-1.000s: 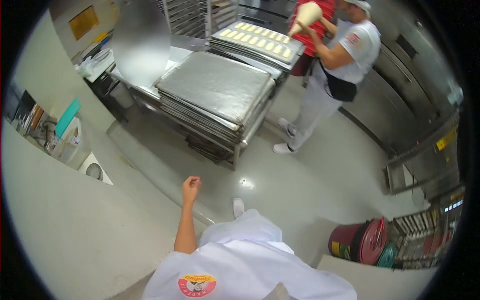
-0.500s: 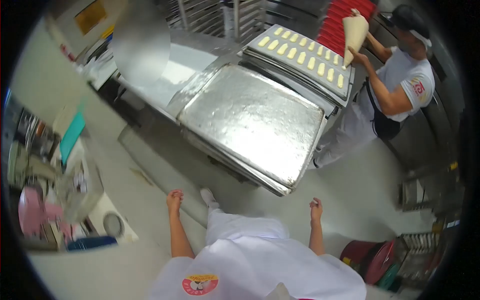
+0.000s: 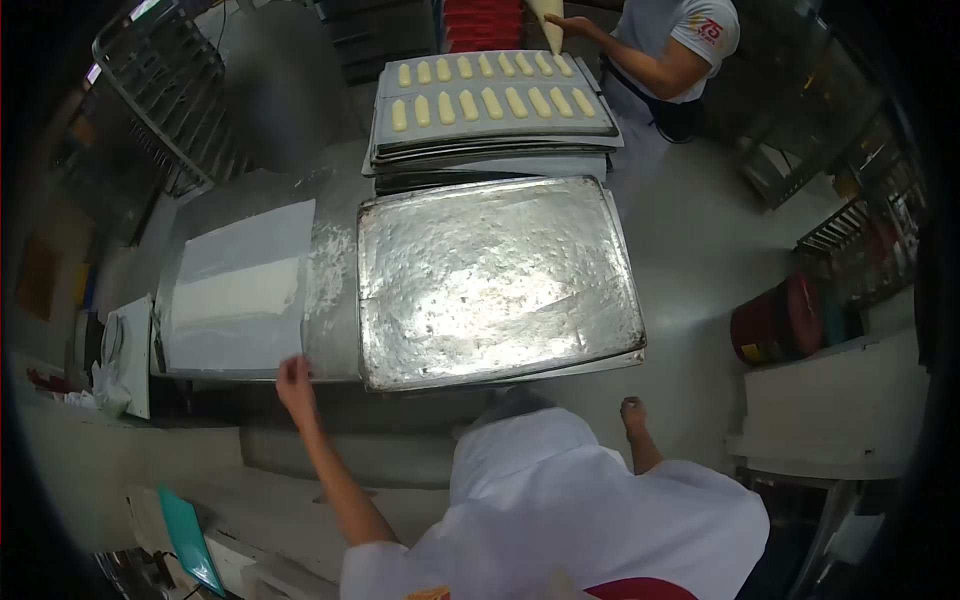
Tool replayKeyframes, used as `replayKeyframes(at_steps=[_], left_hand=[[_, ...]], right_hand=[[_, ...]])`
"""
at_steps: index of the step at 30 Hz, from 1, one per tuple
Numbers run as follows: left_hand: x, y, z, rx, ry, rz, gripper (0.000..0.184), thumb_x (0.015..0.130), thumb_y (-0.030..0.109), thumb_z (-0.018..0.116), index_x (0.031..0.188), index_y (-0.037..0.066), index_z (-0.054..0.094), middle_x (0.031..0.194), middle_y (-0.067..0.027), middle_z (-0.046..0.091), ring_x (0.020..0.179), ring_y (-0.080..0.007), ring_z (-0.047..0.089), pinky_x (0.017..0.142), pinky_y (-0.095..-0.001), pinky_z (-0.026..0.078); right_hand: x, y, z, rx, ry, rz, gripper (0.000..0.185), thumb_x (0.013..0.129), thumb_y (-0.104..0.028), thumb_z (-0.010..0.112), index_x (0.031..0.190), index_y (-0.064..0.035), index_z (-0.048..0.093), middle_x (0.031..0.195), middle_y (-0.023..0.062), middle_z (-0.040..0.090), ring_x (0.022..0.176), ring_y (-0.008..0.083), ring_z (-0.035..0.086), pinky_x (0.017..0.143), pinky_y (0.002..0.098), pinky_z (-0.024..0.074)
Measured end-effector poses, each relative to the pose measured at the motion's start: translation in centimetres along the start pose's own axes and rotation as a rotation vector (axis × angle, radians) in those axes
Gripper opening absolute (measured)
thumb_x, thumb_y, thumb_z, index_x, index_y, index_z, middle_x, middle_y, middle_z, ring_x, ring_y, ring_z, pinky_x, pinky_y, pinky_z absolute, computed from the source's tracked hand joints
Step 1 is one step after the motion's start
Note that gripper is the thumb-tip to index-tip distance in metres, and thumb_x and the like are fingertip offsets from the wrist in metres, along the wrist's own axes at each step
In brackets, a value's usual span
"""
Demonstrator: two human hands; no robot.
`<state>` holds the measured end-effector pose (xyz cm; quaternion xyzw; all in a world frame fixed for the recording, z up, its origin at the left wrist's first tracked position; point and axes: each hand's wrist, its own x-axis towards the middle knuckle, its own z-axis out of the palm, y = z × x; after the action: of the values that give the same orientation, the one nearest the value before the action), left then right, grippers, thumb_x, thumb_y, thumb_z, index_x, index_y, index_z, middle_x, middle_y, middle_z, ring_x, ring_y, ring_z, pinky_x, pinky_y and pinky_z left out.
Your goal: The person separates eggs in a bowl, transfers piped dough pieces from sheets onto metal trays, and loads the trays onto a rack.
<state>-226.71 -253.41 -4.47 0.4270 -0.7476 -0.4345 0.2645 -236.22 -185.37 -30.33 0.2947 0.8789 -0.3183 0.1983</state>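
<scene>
- Head view: the left hand is blurred, near a white rectangular sheet; I cannot tell whether it grips something.
- The right hand is small and shadowed; its grip also I cannot tell. Ahead, between both hands, lies a worn silver metal tray.
- Farther ahead, a flat pale tray carries two rows of yellowish strips.
- Beyond, a cream cone-shaped bag is cut by the border.
- Rightward from the right hand, a dark red round bucket hides its content.
</scene>
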Motion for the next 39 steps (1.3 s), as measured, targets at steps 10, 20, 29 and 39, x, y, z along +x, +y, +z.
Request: replayKeyframes(at_steps=[10, 20, 29, 39], left_hand=[[11.5, 20.7, 17.9, -0.414, -0.370, 0.233, 0.018, 0.083, 0.016, 0.063, 0.089, 0.000, 0.066, 0.077, -0.0054, 0.065, 0.067, -0.0110, 0.060, 0.057, -0.0229, 0.045], [22.0, 22.9, 25.4, -0.170, -0.496, -0.170, 0.027, 0.082, 0.026, 0.063, 0.070, 0.002, 0.061, 0.059, -0.0046, 0.058, 0.044, -0.0106, 0.052, 0.039, -0.0236, 0.036], [23.7, 23.1, 25.9, -0.218, -0.646, -0.157, 0.031, 0.081, 0.037, 0.067, 0.087, 0.006, 0.064, 0.069, -0.0046, 0.056, 0.061, -0.0148, 0.047, 0.057, -0.0356, 0.037], [23.5, 26.4, 24.9, -0.338, -0.576, -0.303, 0.022, 0.084, 0.026, 0.062, 0.066, 0.014, 0.055, 0.054, 0.0052, 0.044, 0.040, -0.0058, 0.033, 0.037, -0.0234, 0.021]], right_hand=[[0.9, -19.0, -12.6, 0.663, 0.537, -0.500, 0.020, 0.092, -0.019, 0.051, 0.098, -0.0009, 0.058, 0.077, 0.0028, 0.053, 0.071, 0.0121, 0.048, 0.068, 0.0270, 0.0412], [-7.9, -39.1, -17.2, 0.773, 0.365, -0.790, 0.020, 0.092, -0.016, 0.052, 0.105, -0.0028, 0.059, 0.092, 0.0030, 0.056, 0.088, 0.0125, 0.051, 0.083, 0.0270, 0.0392], [-7.4, -53.0, -13.7, 1.160, -0.266, -0.809, 0.025, 0.091, -0.015, 0.052, 0.110, -0.0002, 0.055, 0.087, 0.0047, 0.059, 0.082, 0.0115, 0.054, 0.072, 0.0236, 0.0410], [-4.3, -59.3, -9.8, 1.344, -0.564, -0.445, 0.027, 0.089, -0.014, 0.050, 0.107, 0.0056, 0.048, 0.103, 0.0201, 0.058, 0.090, 0.0239, 0.057, 0.073, 0.0300, 0.0417]])
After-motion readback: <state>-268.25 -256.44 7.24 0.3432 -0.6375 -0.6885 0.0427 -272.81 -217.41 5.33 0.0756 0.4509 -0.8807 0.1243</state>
